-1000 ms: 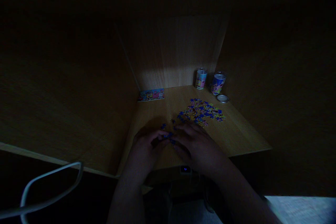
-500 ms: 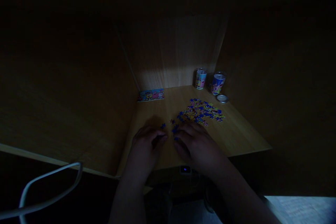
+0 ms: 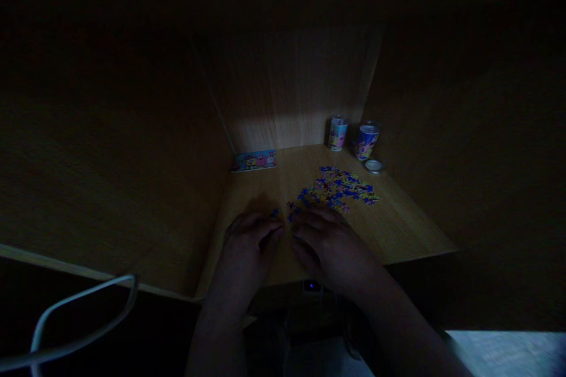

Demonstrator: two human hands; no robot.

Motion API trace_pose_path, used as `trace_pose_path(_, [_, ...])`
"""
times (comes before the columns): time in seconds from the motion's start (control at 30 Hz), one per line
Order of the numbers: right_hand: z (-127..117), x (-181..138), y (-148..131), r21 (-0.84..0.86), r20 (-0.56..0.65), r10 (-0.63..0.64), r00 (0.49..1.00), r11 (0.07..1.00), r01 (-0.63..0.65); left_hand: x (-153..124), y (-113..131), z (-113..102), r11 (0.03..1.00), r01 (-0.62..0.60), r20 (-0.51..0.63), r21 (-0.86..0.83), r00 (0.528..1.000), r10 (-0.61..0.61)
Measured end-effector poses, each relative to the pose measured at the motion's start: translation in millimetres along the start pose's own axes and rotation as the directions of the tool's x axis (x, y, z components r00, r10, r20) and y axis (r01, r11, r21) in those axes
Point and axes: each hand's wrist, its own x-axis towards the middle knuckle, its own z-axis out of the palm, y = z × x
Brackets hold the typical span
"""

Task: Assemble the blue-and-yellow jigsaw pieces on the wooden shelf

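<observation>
Low over the front of the wooden surface, my left hand (image 3: 250,242) has thumb and fingertips pinched together; anything between them is too dark to make out. Close beside it on the right, my right hand (image 3: 328,246) is closed too, thumb against fingers, around a small blue jigsaw puzzle piece mostly hidden by the fingertips. A loose blue puzzle piece (image 3: 275,212) lies just beyond my left fingertips. Another small piece (image 3: 290,205) rests between the hands and the pile. The pile of mixed puzzle pieces (image 3: 340,186), blue, yellow and pink, spreads beyond my right hand.
A cartoon picture card (image 3: 254,161) lies at the back left. Two printed cans, one light blue (image 3: 338,134) and one dark blue (image 3: 367,141), stand at the back right near a round metal lid (image 3: 374,166). Wooden panels enclose the surface. A white cable (image 3: 84,291) loops at lower left.
My right hand has shifted slightly left, and the blue bit at its fingertips is now covered. My left hand stays nearly in place. The pile looks unchanged.
</observation>
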Motion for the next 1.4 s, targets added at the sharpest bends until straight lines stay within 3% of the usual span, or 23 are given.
trace_pose_path(0.43, [-2,-1,2,0.048,0.018,-0.069,0.997,0.997,0.068,-2,-3,5,0.995,0.027,-0.060,0.094,0.998,-0.022])
trace_pose_path(0.6, [-3,-1,1,0.051,-0.006,-0.115,0.993,0.992,0.115,-3,-1,5,0.982,-0.121,0.049,0.144,0.992,0.115])
trace_pose_path(0.83, [-4,-1,1,0.076,-0.021,-0.150,0.988,0.986,0.151,-5,0,9,0.963,-0.097,0.099,0.252,0.992,0.074])
trace_pose_path(1.03, [0,1,0,0.071,-0.041,-0.098,0.994,0.992,0.101,-5,-1,11,0.949,-0.062,0.121,0.308,0.992,0.025])
trace_pose_path(1.27, [8,-1,6,0.001,-0.015,-0.009,1.000,1.000,0.009,-5,-1,12,0.941,-0.119,0.224,0.318,0.974,0.048])
trace_pose_path(1.4, [8,-3,5,-0.053,0.015,0.045,0.999,0.998,-0.044,3,3,13,0.941,-0.094,0.290,0.325,0.957,-0.005])
